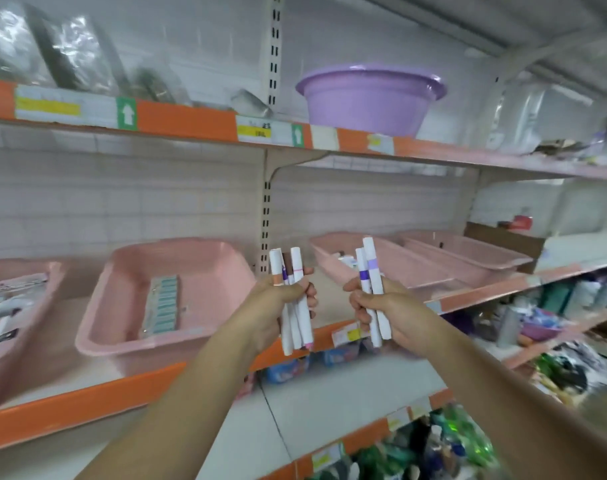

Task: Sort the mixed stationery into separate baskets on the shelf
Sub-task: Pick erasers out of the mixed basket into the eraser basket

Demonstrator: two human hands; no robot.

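Standing before a shop shelf (pixel 87 403) and holding two bunches of white markers up in front of its orange front edge. Gripping about three markers (pixel 297 268) in the left hand (pixel 281 303), curling the fingers tight round the barrels, with the long axes running near upright. Gripping two or three purple-banded markers (pixel 373 271) in the right hand (pixel 378 306) the same way, also upright and leaning slightly. Holding both hands level, near each other but not touching. Facing a row of pink baskets lying along the shelf beyond the hands: a wide basket (pixel 139 358) carrying a row of small teal packets, lying left of and beyond the left hand; a long narrow basket (pixel 409 261) lying just behind and right of the right hand; a second long basket (pixel 468 251) further toward the right end; a fourth basket (pixel 11 368) of mixed items at the left end. Judging the narrow basket nearer the right hand, the wide one nearer the left, and probably needing to tip the upright markers flat along a basket's length. Being unable to tell which basket is meant for markers
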